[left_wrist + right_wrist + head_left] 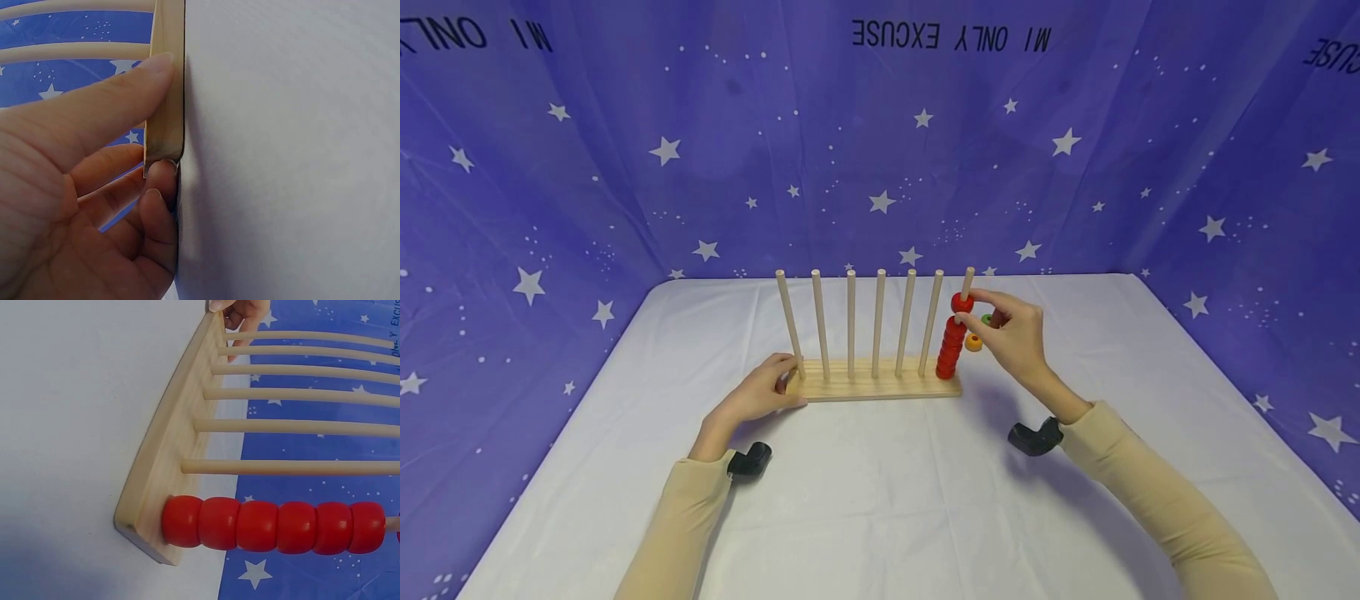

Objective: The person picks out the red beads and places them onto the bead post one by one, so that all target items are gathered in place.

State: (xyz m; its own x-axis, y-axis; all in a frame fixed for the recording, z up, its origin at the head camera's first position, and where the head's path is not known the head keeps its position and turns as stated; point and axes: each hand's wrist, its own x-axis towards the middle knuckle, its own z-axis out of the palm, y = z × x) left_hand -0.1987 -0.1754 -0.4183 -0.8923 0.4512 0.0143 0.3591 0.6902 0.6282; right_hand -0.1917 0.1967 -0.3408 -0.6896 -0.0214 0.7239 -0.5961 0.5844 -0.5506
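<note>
A wooden base (872,387) carries several upright pegs in a row. On the rightmost peg (967,282), several red beads (256,525) are stacked from the base upward. Higher on that peg, a separate red bead (962,304) is threaded, with a small gap below it. My right hand (1018,337) pinches this upper bead between thumb and fingers. At the opposite end, my left hand (762,390) grips the base, thumb on its front edge and fingers round the end. In the right wrist view the upper bead is almost wholly out of frame.
Behind my right hand lie an orange bead (973,342) and a partly hidden green bead (987,319). White cloth (880,500) covers the table. A purple curtain with stars (820,150) hangs round its back and sides. The other pegs (851,325) hold no beads.
</note>
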